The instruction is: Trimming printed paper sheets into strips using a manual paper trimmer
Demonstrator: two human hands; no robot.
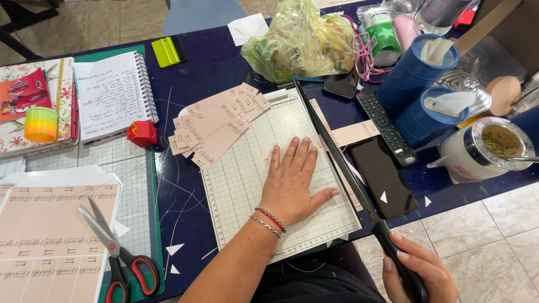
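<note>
**Strip held flat on the guillotine trimmer, blade arm raised**

Your left hand (295, 182) lies palm down, fingers spread, on the gridded trimmer board (247, 185) at the middle of the table (208, 67). Under the fingertips a pale pink strip (351, 133) runs rightward across the cutting edge, its free end lying past the blade on the right. This hand presses rather than grasps, so its grip is apart and flat. Your right hand (418, 269), at the near right corner, has its grip closed around the black handle of the blade arm (337, 160). The arm slants from the board's far edge down to that handle and appears lifted clear of the strip, though its exact height cannot be told.

As to progress, a fanned pile of cut pink labels (216, 126) rests on the far left corner of the board, which suggests a good share of the cutting is done. The strip under your hand is not yet severed. At the near left, an uncut printed pink sheet (45, 235) with red-handled scissors (115, 252) on it suggests more remains. A remote control (384, 126) and a dark phone (382, 177) lie just right of the blade.
</note>
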